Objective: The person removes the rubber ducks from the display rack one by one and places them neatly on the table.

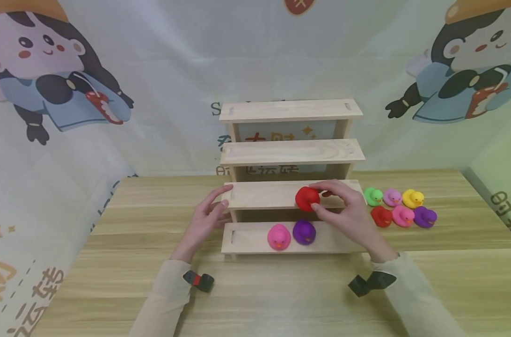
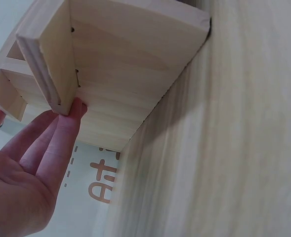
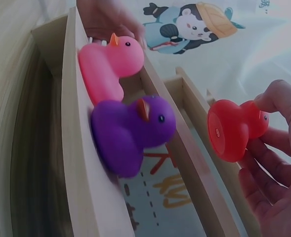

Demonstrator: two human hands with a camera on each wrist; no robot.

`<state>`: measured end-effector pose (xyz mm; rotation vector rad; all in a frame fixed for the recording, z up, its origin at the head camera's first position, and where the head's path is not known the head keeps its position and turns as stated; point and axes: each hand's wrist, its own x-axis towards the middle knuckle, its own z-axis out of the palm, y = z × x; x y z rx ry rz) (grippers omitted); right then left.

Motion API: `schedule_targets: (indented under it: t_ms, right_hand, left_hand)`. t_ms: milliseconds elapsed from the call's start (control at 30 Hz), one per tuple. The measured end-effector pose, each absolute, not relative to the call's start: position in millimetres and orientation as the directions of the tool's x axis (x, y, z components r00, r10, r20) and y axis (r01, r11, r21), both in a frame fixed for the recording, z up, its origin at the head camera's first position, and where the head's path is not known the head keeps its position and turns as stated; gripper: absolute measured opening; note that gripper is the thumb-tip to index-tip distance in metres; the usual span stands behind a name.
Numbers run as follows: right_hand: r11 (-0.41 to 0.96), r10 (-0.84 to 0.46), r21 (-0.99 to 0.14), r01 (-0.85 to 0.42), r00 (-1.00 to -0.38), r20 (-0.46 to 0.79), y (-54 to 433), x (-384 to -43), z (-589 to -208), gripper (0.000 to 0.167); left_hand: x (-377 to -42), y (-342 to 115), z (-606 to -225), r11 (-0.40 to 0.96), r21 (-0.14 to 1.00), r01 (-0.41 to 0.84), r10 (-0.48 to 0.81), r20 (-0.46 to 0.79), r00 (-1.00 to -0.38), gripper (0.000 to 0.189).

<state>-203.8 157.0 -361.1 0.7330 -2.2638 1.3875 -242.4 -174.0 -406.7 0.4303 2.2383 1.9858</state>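
Observation:
My right hand pinches a red rubber duck between thumb and fingers, in front of the second board from the bottom. The right wrist view shows the flat base of this red duck; contact with the wood cannot be told. At its left end, that same board of the stepped wooden shelf is gripped by my left hand, with fingertips touching its corner. A pink duck and a purple duck sit side by side on the lowest board.
Right of the shelf, two rows of ducks lie on the wooden table: green, lilac, yellow, red, pink and purple. A printed cloth hangs behind the shelf.

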Motion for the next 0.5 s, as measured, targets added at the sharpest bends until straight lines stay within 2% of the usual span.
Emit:
schedule_targets:
  t_ms: [267,500]
  right_hand:
    - [0.434,-0.199,-0.702,-0.564,-0.820,0.536,173.2,-199.2,-362.9,0.037]
    - [0.413,-0.169,-0.709,-0.571,-0.813,0.557,184.8,-192.0,-363.6,0.040]
  left_hand:
    - [-242.4,-173.9,-406.3,0.089,0.989,0.120,0.279,0.091,-0.956,0.044]
    - [-242.3,-174.8,-407.4,0.114,0.986,0.120,0.272,0.085,-0.959,0.044]
